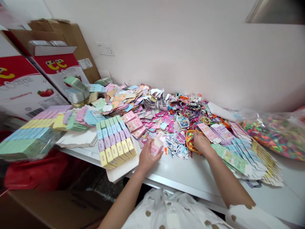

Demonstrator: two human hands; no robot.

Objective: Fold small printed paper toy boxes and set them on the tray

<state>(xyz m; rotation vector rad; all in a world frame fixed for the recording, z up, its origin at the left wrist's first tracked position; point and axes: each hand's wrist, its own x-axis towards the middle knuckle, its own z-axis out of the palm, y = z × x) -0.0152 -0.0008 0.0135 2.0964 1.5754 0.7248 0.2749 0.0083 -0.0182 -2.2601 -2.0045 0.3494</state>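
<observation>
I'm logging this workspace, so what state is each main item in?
Small pink box: tilted, seemingly open
Left hand: closed around that box
Orange basket: open, holding colourful pieces
Right hand: inside the basket, fingers hidden
Pastel boxes: lined up in rows
Green cartons: lying flat, overlapping
Rear strawberry carton: open on top
Clear bag: filled; sealing unclear

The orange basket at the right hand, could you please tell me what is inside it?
Inside the orange basket, small brightly coloured pieces show at the left. The right hand reaches in and covers much of it; what lies beneath cannot be seen.
</observation>
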